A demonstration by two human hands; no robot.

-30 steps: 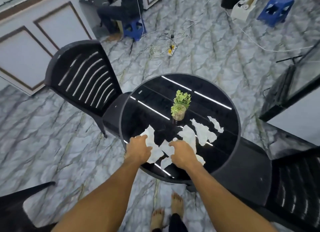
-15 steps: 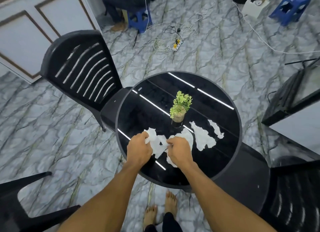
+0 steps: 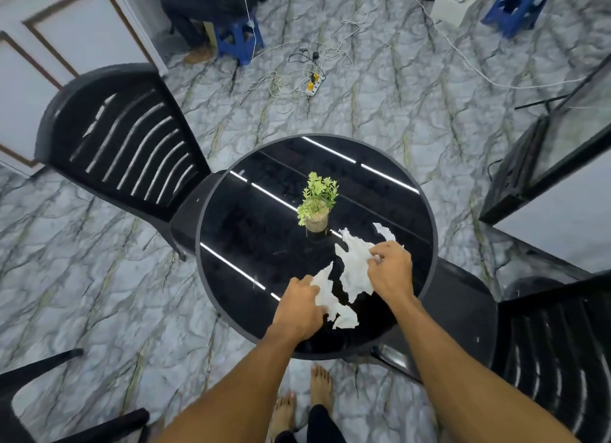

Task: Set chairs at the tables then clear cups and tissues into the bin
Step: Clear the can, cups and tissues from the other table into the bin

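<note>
Hands gather tissues: left hand and right hand pinch scraps; careless sweep could topple nearby plant.

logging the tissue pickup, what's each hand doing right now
Left hand: closed on a bunch of white tissue.
Right hand: fingers curled, gripping the larger tissue piece on the table.

Small potted plant on tabletop; blue stools, white power strip on marble floor.
</note>
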